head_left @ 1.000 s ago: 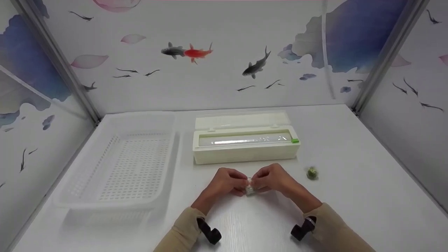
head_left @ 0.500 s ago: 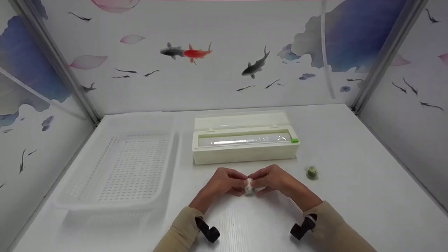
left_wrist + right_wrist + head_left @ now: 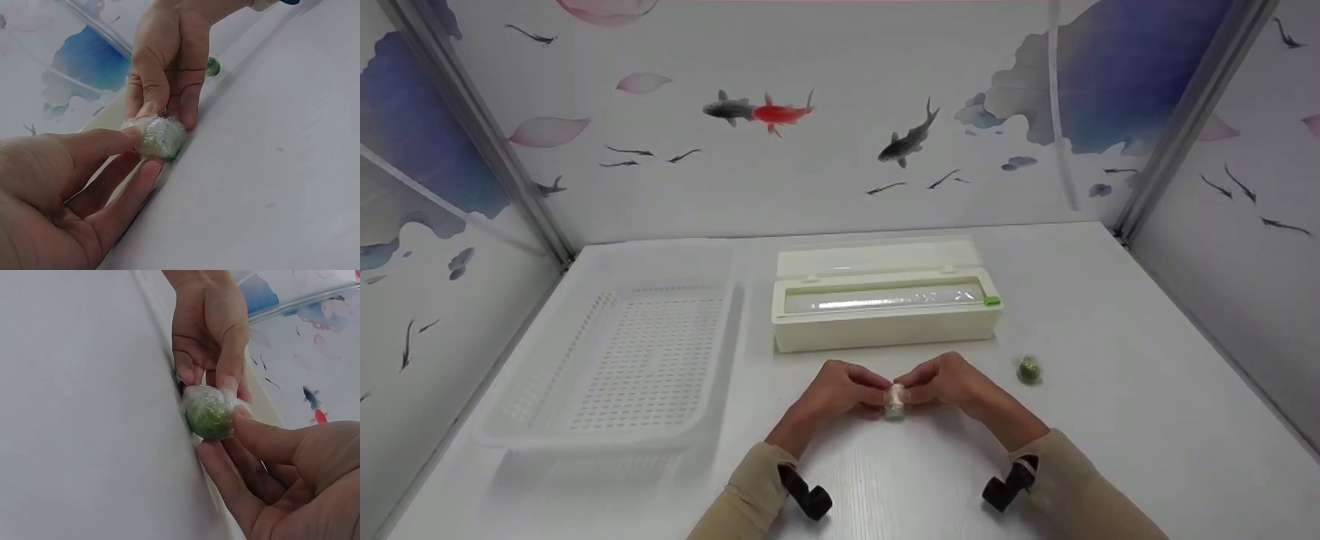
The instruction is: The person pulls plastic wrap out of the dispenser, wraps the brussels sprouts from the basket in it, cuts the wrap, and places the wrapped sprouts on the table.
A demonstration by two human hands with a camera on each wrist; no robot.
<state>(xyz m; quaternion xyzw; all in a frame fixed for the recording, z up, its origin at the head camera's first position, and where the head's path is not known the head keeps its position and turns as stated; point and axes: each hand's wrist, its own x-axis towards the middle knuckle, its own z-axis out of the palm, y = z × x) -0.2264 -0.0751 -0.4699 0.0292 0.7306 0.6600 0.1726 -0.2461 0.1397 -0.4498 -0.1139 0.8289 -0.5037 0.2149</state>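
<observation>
A small round green fruit, covered in crinkled cling film, sits between both hands just above or on the table; which of the two is unclear. In the head view the wrapped bundle looks whitish, partly hidden by fingers. The left hand pinches the film from the left with thumb and fingertips. From the other side the right hand pinches it too, its thumb pressing the gathered film in the right wrist view. Right of the hands lies a second green fruit, which also looks film-wrapped.
Behind the hands stands a cream cling film box with its lid raised, a film roll inside and a green slider at its right end. A white perforated basket occupies the table's left side. Printed panels enclose the back and sides.
Both hands stay nearly in place. The fingers have shifted slightly around the film, and more of the whitish wrapped bundle shows between them. Box, basket and second fruit are unmoved.
</observation>
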